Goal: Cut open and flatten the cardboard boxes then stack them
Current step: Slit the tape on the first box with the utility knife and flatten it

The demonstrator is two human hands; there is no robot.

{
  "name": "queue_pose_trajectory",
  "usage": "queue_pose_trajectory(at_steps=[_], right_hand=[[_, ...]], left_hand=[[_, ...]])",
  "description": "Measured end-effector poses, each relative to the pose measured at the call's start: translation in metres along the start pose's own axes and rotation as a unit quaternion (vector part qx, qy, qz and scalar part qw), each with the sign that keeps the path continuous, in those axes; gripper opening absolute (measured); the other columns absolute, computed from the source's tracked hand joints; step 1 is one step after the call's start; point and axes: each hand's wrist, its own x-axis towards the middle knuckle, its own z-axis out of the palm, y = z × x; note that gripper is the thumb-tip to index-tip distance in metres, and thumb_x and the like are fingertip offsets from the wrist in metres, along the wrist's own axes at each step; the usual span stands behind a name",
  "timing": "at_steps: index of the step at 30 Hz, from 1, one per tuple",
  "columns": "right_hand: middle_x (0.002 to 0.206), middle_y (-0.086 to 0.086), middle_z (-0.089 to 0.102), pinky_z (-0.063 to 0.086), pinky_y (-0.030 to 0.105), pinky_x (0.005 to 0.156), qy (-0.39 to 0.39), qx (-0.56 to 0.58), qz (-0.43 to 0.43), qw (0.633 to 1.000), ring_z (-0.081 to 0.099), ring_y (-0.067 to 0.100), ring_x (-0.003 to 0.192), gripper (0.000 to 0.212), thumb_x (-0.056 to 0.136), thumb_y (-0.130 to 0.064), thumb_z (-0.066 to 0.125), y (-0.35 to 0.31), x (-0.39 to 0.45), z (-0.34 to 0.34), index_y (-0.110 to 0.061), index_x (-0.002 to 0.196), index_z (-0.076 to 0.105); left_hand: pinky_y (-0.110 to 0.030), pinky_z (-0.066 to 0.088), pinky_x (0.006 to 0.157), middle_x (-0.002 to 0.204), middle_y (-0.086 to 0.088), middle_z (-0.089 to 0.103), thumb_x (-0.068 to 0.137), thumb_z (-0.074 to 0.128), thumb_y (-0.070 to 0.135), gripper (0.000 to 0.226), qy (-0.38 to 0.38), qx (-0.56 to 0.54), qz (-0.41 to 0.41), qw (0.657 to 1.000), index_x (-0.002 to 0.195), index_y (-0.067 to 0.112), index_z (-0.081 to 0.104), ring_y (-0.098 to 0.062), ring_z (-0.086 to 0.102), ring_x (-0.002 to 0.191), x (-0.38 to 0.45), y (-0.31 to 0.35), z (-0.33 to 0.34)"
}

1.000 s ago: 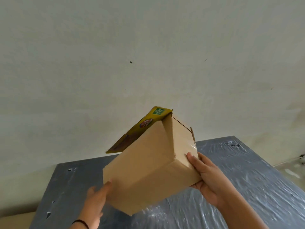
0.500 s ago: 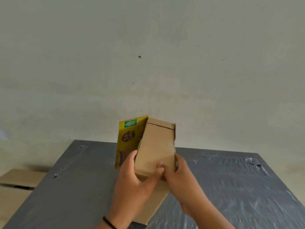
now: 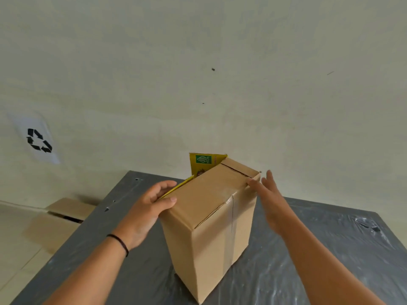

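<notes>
1. Cardboard flattened pieces (image 3: pixel 66 213) lie on the floor, well left of both hands, probably the stack.
2. Left hand (image 3: pixel 146 211) grips the box (image 3: pixel 209 219) at its top left edge, steadying it upright on the table (image 3: pixel 308 249).
3. Right hand (image 3: pixel 267 200), fingers straight, touches the top right corner, likely bracing it.

A pale, scuffed wall (image 3: pixel 198 73) fills most of the view — a recycling sign (image 3: pixel 38 140) hangs at left. Below stands a grey, plastic-wrapped table (image 3: pixel 308 249) on a light tiled floor (image 3: pixel 13 249).

Upright box (image 3: pixel 211 221) between both hands
</notes>
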Motion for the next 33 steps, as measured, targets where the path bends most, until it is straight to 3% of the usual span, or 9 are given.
queue_pose_trajectory(at_steps=[3, 8, 11, 17, 21, 26, 28, 30, 33], right_hand=[[0.139, -0.006, 0.049, 0.038, 0.039, 0.103, -0.015, 0.002, -0.016, 1.000, 0.046, 0.014, 0.127, 0.060, 0.086, -0.041, 0.064, 0.004, 0.003, 0.003, -0.030, 0.140, 0.042], [0.117, 0.000, 0.060, 0.048, 0.048, 0.096, 0.050, -0.041, -0.058, 0.996, 0.057, 0.016, 0.107, 0.053, 0.073, -0.058, 0.069, 0.011, -0.010, 0.009, -0.028, 0.114, 0.058], [0.117, -0.002, 0.060, 0.050, 0.048, 0.094, 0.109, -0.062, -0.061, 0.990, 0.057, 0.017, 0.109, 0.080, 0.060, -0.071, 0.069, 0.017, -0.025, 0.015, -0.023, 0.123, 0.055], [0.100, -0.008, 0.059, 0.045, 0.024, 0.071, 0.233, -0.076, -0.086, 0.966, 0.057, 0.009, 0.094, 0.061, 0.067, -0.060, 0.072, 0.031, -0.064, 0.021, -0.021, 0.109, 0.053], [0.102, -0.008, 0.055, 0.045, 0.024, 0.073, 0.241, -0.133, -0.093, 0.957, 0.054, 0.007, 0.093, 0.060, 0.070, -0.065, 0.067, 0.042, -0.075, 0.019, -0.022, 0.107, 0.049], [0.073, -0.006, 0.052, 0.040, 0.024, 0.061, 0.218, -0.154, -0.108, 0.957, 0.049, 0.010, 0.069, 0.042, 0.095, -0.050, 0.043, 0.070, -0.084, -0.013, -0.013, 0.076, 0.051], [0.078, 0.003, 0.056, 0.038, 0.032, 0.062, 0.243, -0.243, -0.029, 0.939, 0.049, 0.018, 0.072, 0.039, 0.098, -0.035, 0.041, 0.104, -0.084, -0.045, -0.009, 0.071, 0.050], [0.115, 0.014, 0.057, 0.044, 0.035, 0.081, 0.241, -0.345, 0.136, 0.897, 0.055, 0.028, 0.097, 0.023, 0.094, -0.022, 0.045, 0.149, -0.087, -0.082, -0.010, 0.102, 0.063], [0.138, 0.015, 0.037, 0.036, 0.043, 0.104, 0.237, -0.438, 0.350, 0.793, 0.039, 0.033, 0.127, 0.050, 0.088, -0.016, 0.046, 0.206, -0.101, -0.118, -0.012, 0.137, 0.045]], left_hand=[[-0.027, 0.042, 0.085, 0.123, 0.011, 0.055, 0.062, 0.060, 0.067, 0.063, 0.041, 0.173, 0.024, 0.984, 0.119, 0.042, 0.054, -0.012, 0.051, 0.113, -0.013, 0.010, 0.007], [-0.044, 0.014, 0.119, 0.154, 0.022, 0.003, 0.052, 0.051, 0.092, 0.111, -0.018, 0.476, 0.106, 0.873, 0.146, 0.039, 0.024, -0.004, 0.002, 0.143, -0.034, 0.023, 0.026], [-0.038, 0.011, 0.121, 0.146, 0.027, 0.021, 0.070, 0.071, 0.060, 0.084, -0.015, 0.472, 0.158, 0.867, 0.142, 0.034, 0.038, 0.004, 0.010, 0.140, -0.020, 0.022, 0.020], [-0.013, 0.006, 0.114, 0.144, 0.022, 0.032, 0.087, 0.067, 0.016, 0.058, -0.035, 0.502, 0.274, 0.819, 0.139, 0.023, 0.043, 0.001, 0.027, 0.137, 0.003, 0.012, 0.013], [-0.055, 0.031, 0.108, 0.133, -0.004, 0.056, 0.076, 0.069, 0.010, 0.050, 0.061, 0.586, 0.298, 0.751, 0.125, 0.010, 0.059, -0.026, 0.052, 0.123, -0.001, -0.008, 0.037], [-0.072, 0.020, 0.101, 0.129, -0.007, 0.057, 0.079, 0.058, 0.036, 0.045, 0.113, 0.588, 0.295, 0.744, 0.118, 0.014, 0.060, -0.029, 0.049, 0.124, -0.002, -0.022, 0.061], [-0.074, 0.015, 0.103, 0.131, -0.009, 0.055, 0.079, 0.056, 0.035, 0.044, 0.126, 0.569, 0.291, 0.759, 0.116, 0.013, 0.060, -0.031, 0.045, 0.128, -0.001, -0.029, 0.065], [-0.074, 0.020, 0.101, 0.132, -0.011, 0.054, 0.078, 0.055, 0.034, 0.044, 0.135, 0.556, 0.299, 0.764, 0.117, 0.012, 0.058, -0.033, 0.042, 0.130, -0.001, -0.033, 0.068], [-0.074, 0.016, 0.103, 0.130, -0.011, 0.055, 0.077, 0.053, 0.033, 0.044, 0.157, 0.545, 0.305, 0.765, 0.114, 0.010, 0.058, -0.035, 0.040, 0.131, 0.000, -0.034, 0.073]])
